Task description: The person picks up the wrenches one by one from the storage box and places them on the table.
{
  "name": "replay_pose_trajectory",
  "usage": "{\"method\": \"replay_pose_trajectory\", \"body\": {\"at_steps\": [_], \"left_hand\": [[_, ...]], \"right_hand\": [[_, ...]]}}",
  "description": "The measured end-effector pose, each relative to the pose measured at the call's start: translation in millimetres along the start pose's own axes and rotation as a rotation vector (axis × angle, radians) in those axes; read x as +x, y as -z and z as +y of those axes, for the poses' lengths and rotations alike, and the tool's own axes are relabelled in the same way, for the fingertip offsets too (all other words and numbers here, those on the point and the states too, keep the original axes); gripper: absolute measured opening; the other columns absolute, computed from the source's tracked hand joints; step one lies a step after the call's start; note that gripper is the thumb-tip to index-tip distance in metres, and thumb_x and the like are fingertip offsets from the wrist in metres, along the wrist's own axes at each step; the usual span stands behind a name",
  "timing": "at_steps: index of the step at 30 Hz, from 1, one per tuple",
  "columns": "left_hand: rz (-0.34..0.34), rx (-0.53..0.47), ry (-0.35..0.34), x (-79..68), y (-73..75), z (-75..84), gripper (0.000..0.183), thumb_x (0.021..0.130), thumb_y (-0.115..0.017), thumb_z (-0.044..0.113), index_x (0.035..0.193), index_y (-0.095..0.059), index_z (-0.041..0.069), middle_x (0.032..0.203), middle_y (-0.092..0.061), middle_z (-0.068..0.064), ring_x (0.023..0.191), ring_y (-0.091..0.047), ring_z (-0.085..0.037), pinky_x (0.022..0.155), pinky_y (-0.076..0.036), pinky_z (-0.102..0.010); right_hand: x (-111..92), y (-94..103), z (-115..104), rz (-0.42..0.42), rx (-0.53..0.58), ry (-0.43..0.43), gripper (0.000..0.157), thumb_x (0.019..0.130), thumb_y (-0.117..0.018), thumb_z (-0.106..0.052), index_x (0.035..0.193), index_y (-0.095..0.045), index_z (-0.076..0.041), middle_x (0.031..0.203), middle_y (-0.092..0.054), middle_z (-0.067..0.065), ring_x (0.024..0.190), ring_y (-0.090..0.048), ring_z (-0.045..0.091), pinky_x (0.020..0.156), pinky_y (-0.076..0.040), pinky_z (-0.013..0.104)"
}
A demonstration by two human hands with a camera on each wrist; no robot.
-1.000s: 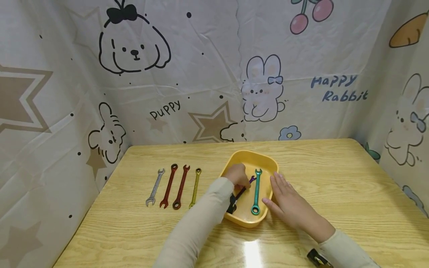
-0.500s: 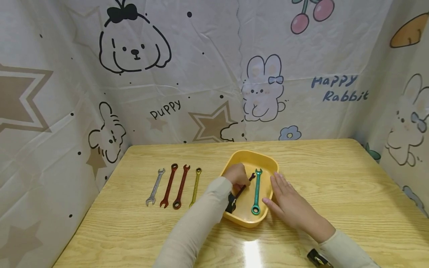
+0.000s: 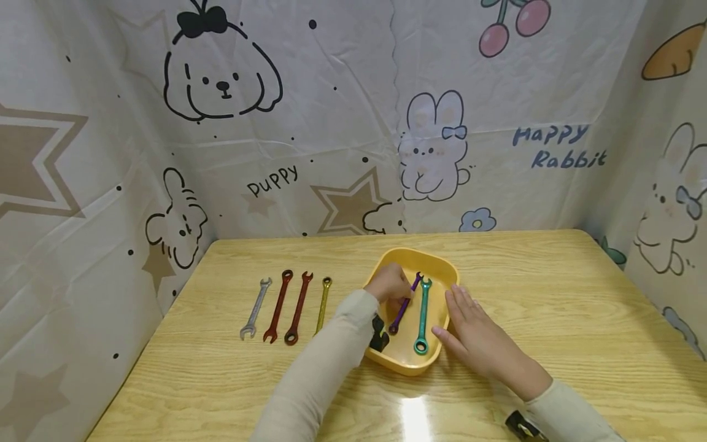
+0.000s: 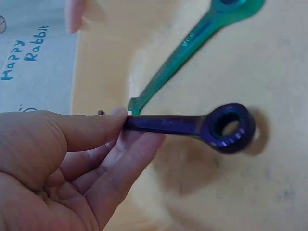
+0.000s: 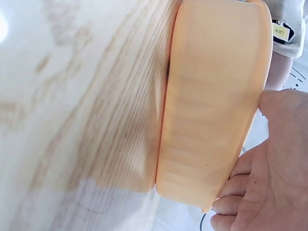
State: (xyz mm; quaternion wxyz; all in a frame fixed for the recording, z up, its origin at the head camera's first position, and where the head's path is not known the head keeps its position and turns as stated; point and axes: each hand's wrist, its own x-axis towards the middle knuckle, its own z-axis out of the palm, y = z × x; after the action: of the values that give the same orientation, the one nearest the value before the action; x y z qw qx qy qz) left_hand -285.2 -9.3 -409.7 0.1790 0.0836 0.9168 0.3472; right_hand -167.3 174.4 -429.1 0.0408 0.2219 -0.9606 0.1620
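Thumb and fingers of my left hand pinch a purple combination wrench over the yellow bin. In the left wrist view the ring end of the purple wrench points away from the hand. Beside it, a green wrench lies on the bin floor, ring end toward me. My right hand rests with extended fingers against the bin's right side. The right wrist view has the thumb of this hand touching the bin's rim.
Left of the bin, a silver wrench, two red wrenches and a yellow wrench lie in a row on the wooden table. My left sleeve covers the yellow one's near end. A printed curtain hangs behind.
The purple wrench has turned more upright in my left hand, its open end moving away from me toward the green wrench's far end. My right hand and the bin stay put.
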Motion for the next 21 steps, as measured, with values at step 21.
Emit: {"method": "replay_pose_trajectory", "body": {"at_steps": [21], "left_hand": [[-0.02, -0.387, -0.074, -21.3, 56.1, -14.7, 0.011, 0.088, -0.069, 0.005, 0.089, -0.065, -0.006, 0.089, -0.065, -0.014, 0.08, -0.068, -0.024, 0.069, -0.059, -0.036]], "right_hand": [[0.8, -0.2, -1.2, -0.012, 0.01, -0.009, 0.077, 0.101, -0.038, -0.049, 0.146, -0.022, 0.011, 0.154, -0.015, 0.028, 0.143, -0.013, 0.043, 0.113, -0.02, 0.057]]}}
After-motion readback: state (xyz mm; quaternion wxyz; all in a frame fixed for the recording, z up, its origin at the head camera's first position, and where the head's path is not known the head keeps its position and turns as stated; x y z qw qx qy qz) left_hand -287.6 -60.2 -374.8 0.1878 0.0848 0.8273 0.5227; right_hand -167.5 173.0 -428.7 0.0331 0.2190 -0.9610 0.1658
